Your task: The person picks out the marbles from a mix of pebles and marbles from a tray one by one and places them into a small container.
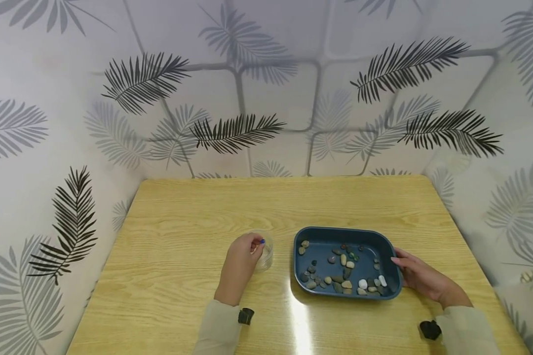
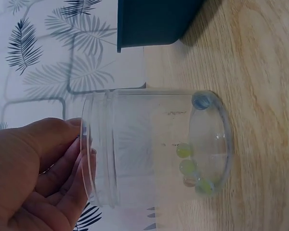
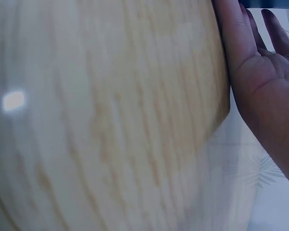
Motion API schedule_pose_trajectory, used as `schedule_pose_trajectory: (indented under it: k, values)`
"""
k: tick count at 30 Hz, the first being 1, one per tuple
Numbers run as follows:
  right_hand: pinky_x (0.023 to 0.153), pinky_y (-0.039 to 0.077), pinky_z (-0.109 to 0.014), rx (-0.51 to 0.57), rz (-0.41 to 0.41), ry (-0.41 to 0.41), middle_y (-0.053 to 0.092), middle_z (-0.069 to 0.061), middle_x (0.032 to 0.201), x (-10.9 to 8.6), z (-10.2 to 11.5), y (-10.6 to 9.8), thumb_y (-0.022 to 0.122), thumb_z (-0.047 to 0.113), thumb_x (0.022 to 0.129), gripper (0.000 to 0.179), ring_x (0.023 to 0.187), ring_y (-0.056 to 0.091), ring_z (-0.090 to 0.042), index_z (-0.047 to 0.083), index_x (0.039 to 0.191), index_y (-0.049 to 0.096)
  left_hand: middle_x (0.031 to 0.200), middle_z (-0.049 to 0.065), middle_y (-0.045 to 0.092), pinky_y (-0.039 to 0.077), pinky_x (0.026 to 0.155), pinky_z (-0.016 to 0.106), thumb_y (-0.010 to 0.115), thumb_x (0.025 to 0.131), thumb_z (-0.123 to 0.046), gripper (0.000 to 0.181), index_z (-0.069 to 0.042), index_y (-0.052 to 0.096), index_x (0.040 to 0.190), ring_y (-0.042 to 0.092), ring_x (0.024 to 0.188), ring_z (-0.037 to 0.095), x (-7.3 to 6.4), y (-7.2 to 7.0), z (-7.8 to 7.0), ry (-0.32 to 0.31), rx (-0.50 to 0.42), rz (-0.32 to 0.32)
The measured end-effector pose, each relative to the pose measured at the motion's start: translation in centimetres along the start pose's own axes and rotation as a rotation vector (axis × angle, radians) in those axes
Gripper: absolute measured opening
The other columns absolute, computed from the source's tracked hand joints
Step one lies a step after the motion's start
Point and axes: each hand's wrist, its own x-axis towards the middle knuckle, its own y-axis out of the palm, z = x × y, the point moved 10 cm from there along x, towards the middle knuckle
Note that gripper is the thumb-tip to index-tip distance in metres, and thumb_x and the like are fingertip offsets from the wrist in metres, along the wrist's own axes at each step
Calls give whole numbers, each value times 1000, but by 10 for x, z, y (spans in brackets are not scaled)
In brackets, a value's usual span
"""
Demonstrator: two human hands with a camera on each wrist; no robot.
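Potentially, the left hand [image 1: 241, 257] drops its pinched blue piece [image 1: 262, 241] outside the jar [image 1: 265, 261] through off-centre release; the right hand [image 1: 426, 280], uncurled, touches the tray [image 1: 324, 244].

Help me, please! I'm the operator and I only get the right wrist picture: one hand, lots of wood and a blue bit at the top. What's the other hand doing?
Observer: The left hand is pinching a small blue thing at the mouth of a clear jar.

Operator: Ooh! Is the jar empty?

Observer: No. The left wrist view shows glassy green balls at the bottom.

Operator: And what's in my blue bit?

Observer: The head view shows that it is a dark blue tray with lots of pebbles inside.
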Motion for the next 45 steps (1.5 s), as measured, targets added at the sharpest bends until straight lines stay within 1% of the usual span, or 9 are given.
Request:
schedule_pose_trajectory:
  k: [10, 15, 24, 27, 32, 34, 39, 42, 45]
  values:
    - [88, 38, -44, -11, -10, 4, 36, 11, 127, -1, 0, 1, 32, 26, 97, 59, 111, 43, -7, 10, 143, -1, 85, 0, 60, 46, 66, 24, 64, 82, -13, 13, -8, 64, 94, 56, 77, 12, 6, 10, 2, -7, 33, 51]
    - [87, 38, -44, -4, -13, 6, 36, 12, 126, 0, -1, 1, 32, 25, 97, 58, 110, 43, -5, 10, 142, -2, 86, 1, 61, 46, 66, 25, 63, 82, -13, 15, -7, 64, 95, 57, 78, 12, 8, 15, 5, -33, 60, 72]
    - [87, 39, -44, 9, 1, -5, 36, 11, 128, 0, -1, 1, 30, 24, 97, 57, 111, 43, -6, 11, 143, -1, 86, 1, 61, 47, 66, 24, 63, 82, -12, 15, -7, 64, 96, 58, 76, 12, 10, 18, 6, -48, 77, 60]
    - [87, 39, -44, 6, -12, 4, 33, 10, 130, -1, -2, 0, 31, 25, 97, 57, 111, 43, -6, 12, 143, -1, 87, 1, 61, 47, 66, 23, 62, 82, -12, 14, -8, 64, 96, 58, 76, 12, 10, 19, 4, -36, 73, 60]
    - [87, 39, -42, -14, -54, 22, 24, 5, 135, -2, -2, -4, 34, 27, 96, 60, 109, 43, -4, 12, 143, -1, 87, 1, 61, 47, 66, 23, 62, 82, -12, 14, -8, 64, 96, 58, 78, 12, 10, 18, 0, -18, 63, 56]
    - [87, 39, -42, -13, -57, 20, 25, 6, 135, -2, -1, -4, 35, 28, 96, 61, 110, 43, -5, 11, 143, 0, 87, 1, 61, 47, 66, 23, 62, 83, -12, 14, -8, 64, 96, 58, 78, 11, 10, 18, -3, -11, 57, 52]
    - [87, 39, -41, -3, -34, -1, 35, 13, 127, -2, 1, -1, 33, 26, 97, 59, 111, 44, -7, 11, 143, -1, 88, 1, 61, 47, 67, 23, 60, 84, -15, 14, -8, 64, 95, 57, 78, 11, 12, 15, -11, 7, 43, 42]
    - [86, 40, -42, 2, -19, -8, 37, 15, 126, -2, 1, -1, 32, 25, 97, 58, 111, 45, -7, 11, 143, -2, 87, 0, 61, 47, 67, 23, 60, 85, -16, 13, -9, 65, 95, 57, 76, 11, 13, 16, -14, 9, 43, 42]
    - [86, 40, -41, 3, -17, -14, 36, 14, 126, -2, 1, -1, 32, 24, 97, 58, 111, 45, -7, 11, 143, -1, 85, -1, 61, 46, 66, 22, 60, 84, -17, 14, -9, 65, 94, 56, 75, 10, 14, 18, -20, 30, 48, 40]
